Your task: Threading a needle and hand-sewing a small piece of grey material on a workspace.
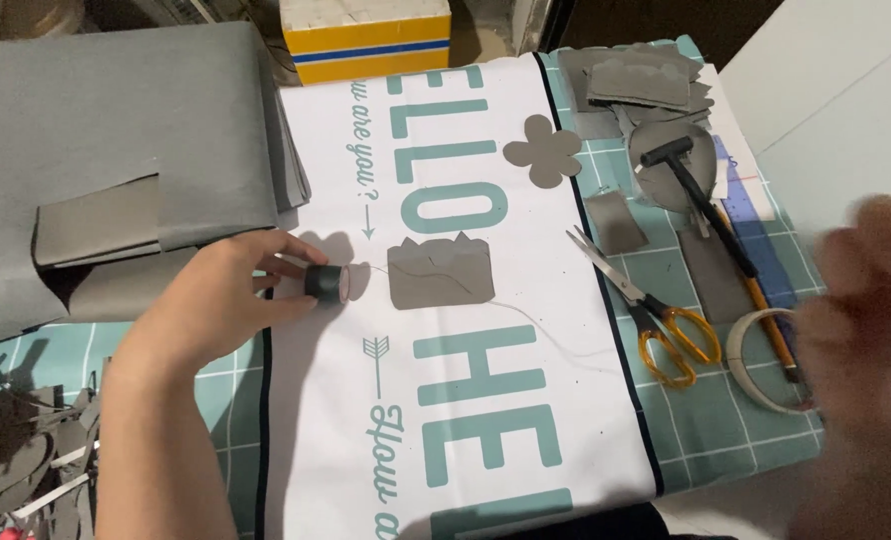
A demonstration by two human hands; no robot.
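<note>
Black spool [327, 282]: lay left of centre, pinched on its side.
Left hand [221, 300]: forearm up from bottom left, fingers closed around spool.
Right hand [866, 300]: blurred at right edge; grip unclear.

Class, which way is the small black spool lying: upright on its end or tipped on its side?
Tipped on its side. The black spool rests in the left hand with its round end facing sideways toward the grey cutout.

This is a home craft corner. A green cutting mat [726, 420] covers the table, carrying scissors [656, 318], a hammer [688, 175], a tape roll [756, 360], cut grey felt shapes [543, 150] and stacked grey felt sheets [116, 130], with scraps [26, 460] beside them.
</note>
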